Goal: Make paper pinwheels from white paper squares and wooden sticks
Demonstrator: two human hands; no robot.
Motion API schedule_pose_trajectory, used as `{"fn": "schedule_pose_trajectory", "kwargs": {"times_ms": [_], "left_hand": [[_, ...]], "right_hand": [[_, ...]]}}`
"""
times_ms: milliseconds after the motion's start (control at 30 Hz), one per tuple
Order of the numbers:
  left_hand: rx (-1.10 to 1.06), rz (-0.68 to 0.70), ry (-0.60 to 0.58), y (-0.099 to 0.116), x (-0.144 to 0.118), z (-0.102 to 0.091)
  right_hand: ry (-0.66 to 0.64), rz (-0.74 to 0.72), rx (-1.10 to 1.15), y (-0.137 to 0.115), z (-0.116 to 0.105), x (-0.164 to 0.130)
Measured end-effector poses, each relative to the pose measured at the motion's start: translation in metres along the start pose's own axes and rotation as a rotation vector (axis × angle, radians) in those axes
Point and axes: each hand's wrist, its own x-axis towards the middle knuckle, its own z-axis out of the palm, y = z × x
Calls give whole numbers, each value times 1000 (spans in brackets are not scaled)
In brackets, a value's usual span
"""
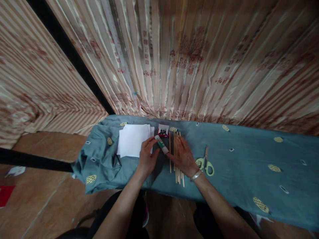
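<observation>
A glue stick (163, 146) with a green and white label lies slanted between my two hands. My left hand (148, 156) is at its upper left, fingers apart, with the fingertips at or touching the glue stick's upper end. My right hand (184, 158), wearing a bracelet at the wrist, spreads over several thin wooden sticks (177, 176), and its thumb reaches the lower end of the glue stick. Whether the glue stick rests on the cloth or is lifted, I cannot tell. Part of the sticks is hidden under my right hand.
White paper sheets (133, 141) are stacked at the left. Behind the glue stick sits a small open box (163, 130) with dark contents. Green-handled scissors (205, 162) lie to the right. A blue-green patterned cloth (244, 172) covers the table; a striped curtain (174, 66) hangs behind.
</observation>
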Motion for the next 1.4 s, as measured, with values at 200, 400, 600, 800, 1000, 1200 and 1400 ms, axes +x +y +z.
{"fn": "schedule_pose_trajectory", "kwargs": {"times_ms": [200, 400, 600, 800, 1000, 1200, 1400], "left_hand": [[205, 28, 22, -28, 7, -17], [177, 120, -107, -17, -4, 4], [223, 139, -65, -17, 0, 5], [355, 124, -9, -39, 5, -27], [418, 79, -22, -56, 6, -42], [436, 29, -55, -62, 10, -47], [413, 10, -71, -60, 11, -49]], "right_hand": [[-145, 51, -4, -13, 8, -7], [-97, 81, 73, -19, 19, -9], [-73, 98, 178, -31, 24, -3], [-77, 73, 195, -28, 22, -1], [-82, 85, 215, -24, 23, -2], [-79, 88, 196, -24, 20, -1], [-74, 64, 205, -20, 19, -2]]}}
